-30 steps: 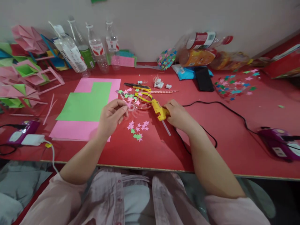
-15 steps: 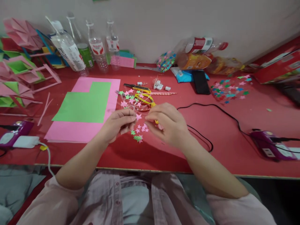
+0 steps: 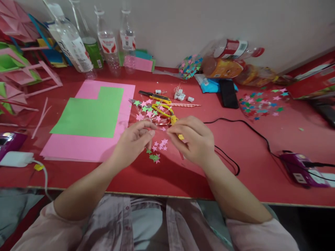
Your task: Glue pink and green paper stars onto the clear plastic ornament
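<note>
My left hand (image 3: pixel 134 141) and my right hand (image 3: pixel 195 139) face each other above the red table, fingertips pinched a small gap apart. Whatever either pinch holds is too small to make out. A small pink star (image 3: pixel 162 129) shows in the gap; I cannot tell whether it is held or lies on the table. Nearer me, beneath the hands, lie loose pink stars (image 3: pixel 163 143) and green stars (image 3: pixel 154 158). Beyond the fingers, more pink and green stars are spread over a clear bag and yellow-handled scissors (image 3: pixel 165 109).
Green paper (image 3: pixel 86 116) lies on pink sheets (image 3: pixel 65 148) at left. Behind are a cutter (image 3: pixel 154 96), clear bottles (image 3: pixel 108 47) and a phone (image 3: pixel 228 93). A black cable (image 3: pixel 251 132) crosses the right side to a purple power strip (image 3: pixel 295 167). Star-filled bags (image 3: pixel 264 101) lie at right.
The view has shifted slightly. My left fingers have pulled back a little from the pink star, which now shows nearer my right fingertips. Both hands stay pinched.
</note>
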`<state>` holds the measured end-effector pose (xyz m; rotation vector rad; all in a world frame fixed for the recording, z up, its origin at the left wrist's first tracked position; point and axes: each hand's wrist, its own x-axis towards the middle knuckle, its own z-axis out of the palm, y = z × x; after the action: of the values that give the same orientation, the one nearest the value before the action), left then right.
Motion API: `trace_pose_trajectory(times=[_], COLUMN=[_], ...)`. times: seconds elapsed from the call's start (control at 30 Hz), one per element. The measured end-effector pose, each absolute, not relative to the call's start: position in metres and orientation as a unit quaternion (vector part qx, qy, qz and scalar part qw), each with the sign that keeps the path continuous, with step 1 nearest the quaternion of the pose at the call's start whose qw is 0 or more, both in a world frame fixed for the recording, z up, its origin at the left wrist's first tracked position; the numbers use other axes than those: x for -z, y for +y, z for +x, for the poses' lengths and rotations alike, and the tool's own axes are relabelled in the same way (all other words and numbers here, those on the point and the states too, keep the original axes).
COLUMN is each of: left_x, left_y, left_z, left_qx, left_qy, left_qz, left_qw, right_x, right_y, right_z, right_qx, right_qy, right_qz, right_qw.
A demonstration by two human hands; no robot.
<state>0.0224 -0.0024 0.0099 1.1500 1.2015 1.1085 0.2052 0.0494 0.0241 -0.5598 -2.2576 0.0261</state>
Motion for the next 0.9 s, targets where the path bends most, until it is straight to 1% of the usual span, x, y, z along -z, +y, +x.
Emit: trace_pose_trajectory(times=[0.17,0.27,0.43,0.73,0.9], left_x=[-0.004,-0.002,0.002,-0.001,0.003], left_y=[-0.003,-0.001,0.001,0.002,0.002], left_z=[0.024,0.025,0.027,0.027,0.028], left_qx=[-0.421,-0.392,-0.394,-0.406,-0.414], left_qy=[0.575,0.600,0.572,0.539,0.528], left_qz=[0.562,0.574,0.549,0.497,0.504], left_qw=[0.420,0.396,0.466,0.545,0.544], right_x=[-0.019,-0.015,-0.010,-0.003,-0.004], right_y=[0.060,0.063,0.067,0.068,0.067], right_z=[0.205,0.203,0.201,0.200,0.201], right_qx=[-0.080,-0.108,-0.131,-0.124,-0.100], right_qy=[-0.878,-0.881,-0.888,-0.899,-0.906], right_qz=[-0.258,-0.248,-0.239,-0.225,-0.217], right_qw=[0.395,0.388,0.369,0.354,0.350])
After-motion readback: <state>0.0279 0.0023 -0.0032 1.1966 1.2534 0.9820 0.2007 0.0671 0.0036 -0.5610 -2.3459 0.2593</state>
